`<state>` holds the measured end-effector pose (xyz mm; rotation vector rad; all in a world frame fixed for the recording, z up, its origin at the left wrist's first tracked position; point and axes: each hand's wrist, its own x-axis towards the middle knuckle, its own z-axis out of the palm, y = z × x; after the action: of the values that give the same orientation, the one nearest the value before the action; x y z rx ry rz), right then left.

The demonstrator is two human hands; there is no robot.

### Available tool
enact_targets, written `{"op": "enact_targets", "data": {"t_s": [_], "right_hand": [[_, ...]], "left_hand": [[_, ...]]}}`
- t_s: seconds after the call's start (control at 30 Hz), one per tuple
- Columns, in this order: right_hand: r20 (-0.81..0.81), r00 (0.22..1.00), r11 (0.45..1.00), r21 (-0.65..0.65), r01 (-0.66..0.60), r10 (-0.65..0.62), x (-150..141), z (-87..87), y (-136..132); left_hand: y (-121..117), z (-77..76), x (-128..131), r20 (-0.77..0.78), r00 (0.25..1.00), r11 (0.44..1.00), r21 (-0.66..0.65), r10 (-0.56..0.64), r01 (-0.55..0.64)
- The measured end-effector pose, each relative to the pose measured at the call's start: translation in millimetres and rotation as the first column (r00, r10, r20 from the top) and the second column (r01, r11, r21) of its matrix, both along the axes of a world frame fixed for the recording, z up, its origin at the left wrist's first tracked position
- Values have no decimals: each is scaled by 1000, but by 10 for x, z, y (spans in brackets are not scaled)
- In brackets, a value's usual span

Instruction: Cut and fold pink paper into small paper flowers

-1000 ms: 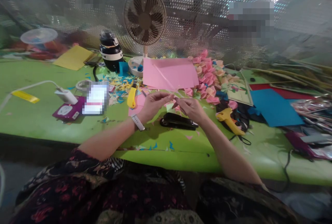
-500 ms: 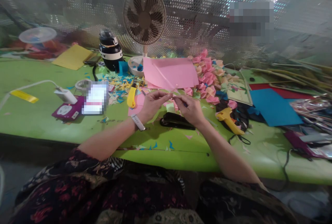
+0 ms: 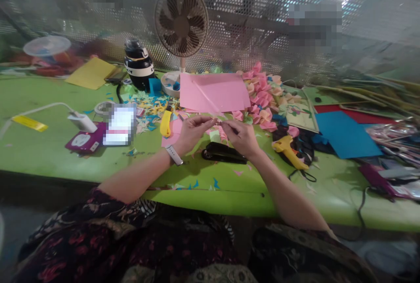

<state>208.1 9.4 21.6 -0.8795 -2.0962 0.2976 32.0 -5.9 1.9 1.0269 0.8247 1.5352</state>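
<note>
My left hand, with a pale watch band at its wrist, and my right hand meet fingertip to fingertip above the green table. Both are closed in a pinch on a small pink paper piece, mostly hidden by the fingers. Below my right hand lies a black stapler. Between the hands, a pale green paper slip rests near more pink pieces. A yellow-handled cutter lies left of my left hand on pink paper. Pink sheets are stacked just beyond my fingers.
Folded paper petals are heaped at the back right. A yellow glue gun and blue sheet lie to the right. On the left are a lit phone, charger and black bottle. A fan stands behind.
The view has shifted very slightly. Both hands keep their pinch in nearly the same place, with only a small movement at the fingertips.
</note>
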Motion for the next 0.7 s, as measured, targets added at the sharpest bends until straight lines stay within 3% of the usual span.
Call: {"op": "enact_targets", "data": {"t_s": [0.7], "right_hand": [[6, 1000, 999, -37, -9, 9, -1, 6, -15]], "left_hand": [[-2, -11, 8, 20, 1000, 1000, 10, -4, 4]]}}
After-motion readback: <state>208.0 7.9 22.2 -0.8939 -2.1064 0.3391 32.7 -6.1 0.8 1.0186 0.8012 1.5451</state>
